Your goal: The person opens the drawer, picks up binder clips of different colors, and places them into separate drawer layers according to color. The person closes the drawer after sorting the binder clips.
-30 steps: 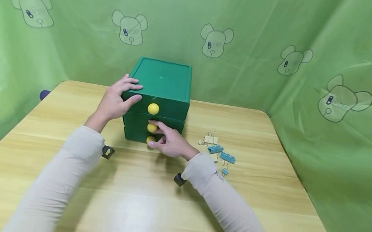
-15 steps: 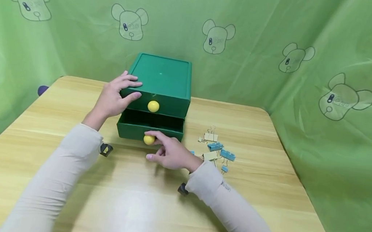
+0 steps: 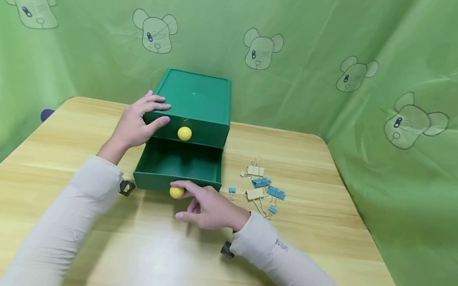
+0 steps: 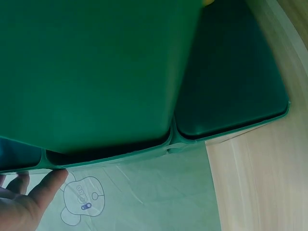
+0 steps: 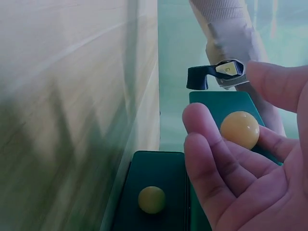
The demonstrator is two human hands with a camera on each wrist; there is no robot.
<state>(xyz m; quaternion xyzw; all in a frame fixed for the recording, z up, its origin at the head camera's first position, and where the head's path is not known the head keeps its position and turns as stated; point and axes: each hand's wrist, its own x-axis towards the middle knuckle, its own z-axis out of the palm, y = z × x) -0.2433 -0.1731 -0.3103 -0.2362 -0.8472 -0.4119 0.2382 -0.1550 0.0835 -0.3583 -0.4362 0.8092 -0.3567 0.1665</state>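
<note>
Wooden table (image 3: 318, 240), green curtain (image 3: 209, 33); left hand (image 3: 135, 120) spread on cabinet (image 3: 196, 98), right hand (image 3: 211, 208) seemingly hooking knob (image 3: 175, 193).

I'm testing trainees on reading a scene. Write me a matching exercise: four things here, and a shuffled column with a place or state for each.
Things
1. Left hand
2. Right hand
3. Middle drawer
4. Binder clips

Places and states
a. Pulled out, its inside showing
b. Lying on the wooden table, to the right of the green cabinet
c. Resting on the cabinet's near left corner
d. Touching a yellow knob

Right pairs: 1-c; 2-d; 3-a; 4-b
</note>
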